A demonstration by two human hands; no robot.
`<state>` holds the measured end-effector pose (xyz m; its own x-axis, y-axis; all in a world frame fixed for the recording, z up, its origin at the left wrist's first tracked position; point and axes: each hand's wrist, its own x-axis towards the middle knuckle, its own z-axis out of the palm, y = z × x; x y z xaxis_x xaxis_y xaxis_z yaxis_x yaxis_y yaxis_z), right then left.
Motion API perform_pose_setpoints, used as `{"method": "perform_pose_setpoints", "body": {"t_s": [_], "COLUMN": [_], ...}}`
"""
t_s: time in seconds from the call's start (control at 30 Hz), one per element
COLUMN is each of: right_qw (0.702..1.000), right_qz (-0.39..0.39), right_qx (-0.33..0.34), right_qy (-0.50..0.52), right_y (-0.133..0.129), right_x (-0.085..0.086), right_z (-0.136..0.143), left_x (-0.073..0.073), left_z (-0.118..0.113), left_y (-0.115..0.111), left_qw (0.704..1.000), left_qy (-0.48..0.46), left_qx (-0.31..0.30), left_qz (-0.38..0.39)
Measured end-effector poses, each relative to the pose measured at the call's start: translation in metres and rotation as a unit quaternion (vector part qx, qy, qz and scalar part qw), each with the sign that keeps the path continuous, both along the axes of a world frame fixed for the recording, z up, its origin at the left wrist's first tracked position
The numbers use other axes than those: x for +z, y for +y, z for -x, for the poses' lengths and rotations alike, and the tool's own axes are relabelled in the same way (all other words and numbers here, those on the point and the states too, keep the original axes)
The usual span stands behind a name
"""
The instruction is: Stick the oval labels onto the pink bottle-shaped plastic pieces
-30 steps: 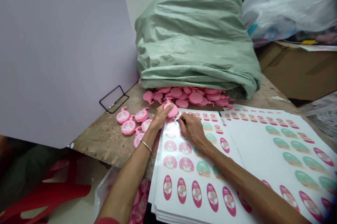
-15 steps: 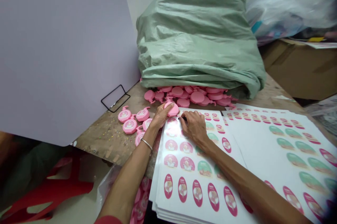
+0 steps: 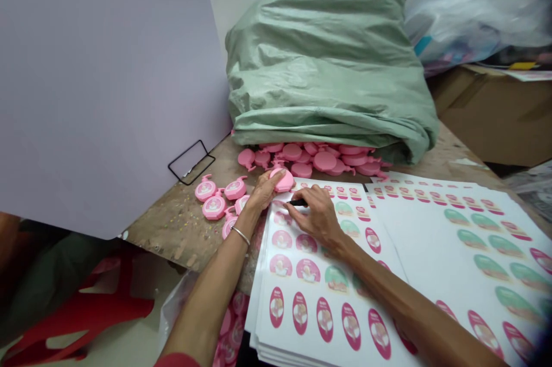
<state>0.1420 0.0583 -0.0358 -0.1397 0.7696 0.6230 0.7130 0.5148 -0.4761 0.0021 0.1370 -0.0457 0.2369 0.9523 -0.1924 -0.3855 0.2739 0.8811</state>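
Black wire frame (image 3: 185, 153), red chair (image 3: 101, 310), brown cardboard box (image 3: 500, 119)

Sage-green sack (image 3: 328, 62), plain pink discs (image 3: 325, 161).

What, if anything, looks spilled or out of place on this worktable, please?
Small yellowish specks litter the worktable near the labelled pink pieces, like stray debris. Plain pink pieces lie in a jumbled heap at the green sack's lower edge, perhaps simply tipped out. Nothing looks clearly damaged.
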Motion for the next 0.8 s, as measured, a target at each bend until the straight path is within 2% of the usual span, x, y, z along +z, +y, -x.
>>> {"method": "perform_pose_setpoints", "body": {"t_s": [0.13, 0.23, 0.33, 0.43, 0.57, 0.8], "right_qw": [0.983, 0.980, 0.986, 0.996, 0.997, 0.992], "right_qz": [0.061, 0.081, 0.064, 0.019, -0.052, -0.082], "right_qx": [-0.027, -0.026, -0.018, -0.027, -0.054, -0.051], "right_qy": [0.170, 0.179, 0.150, 0.083, -0.025, -0.084], "right_y": [-0.002, -0.004, -0.014, -0.030, -0.046, -0.053], "right_x": [0.031, 0.053, 0.065, 0.067, 0.064, 0.061], "right_z": [-0.016, -0.031, -0.038, -0.037, -0.036, -0.036], "left_x": [0.012, 0.030, 0.042, 0.045, 0.045, 0.041], "left_z": [0.000, -0.001, -0.004, -0.007, -0.009, -0.014], "left_y": [-0.010, -0.034, -0.062, -0.083, -0.098, -0.103], "left_qw": [1.000, 0.999, 0.998, 0.995, 0.991, 0.996], "left_qy": [-0.019, -0.033, -0.052, -0.066, -0.066, -0.036], "left_qx": [0.018, -0.011, -0.039, -0.033, -0.025, 0.015], "left_qz": [-0.009, -0.010, 0.013, 0.067, 0.118, 0.079]}}
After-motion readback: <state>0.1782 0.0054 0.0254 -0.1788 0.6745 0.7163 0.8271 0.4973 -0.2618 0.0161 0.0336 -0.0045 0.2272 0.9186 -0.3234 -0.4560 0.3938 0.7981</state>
